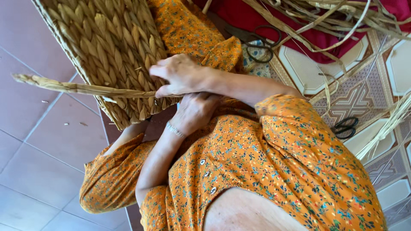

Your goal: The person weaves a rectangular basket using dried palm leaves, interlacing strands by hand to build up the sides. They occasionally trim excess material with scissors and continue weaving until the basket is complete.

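A large woven basket of braided dry fibre rests against my lap in the upper left. My right hand lies on its lower edge and pinches a long twisted fibre strand that runs out to the left. Just beneath it, my left hand, with a thin bracelet at the wrist, presses against the basket's rim, its fingers curled out of sight under the right hand. Both arms are in orange flowered sleeves.
Black scissors lie beyond the basket, and a second pair lies on the patterned mat at right. Loose dry straw is spread over a red cloth. Pink floor tiles are at left.
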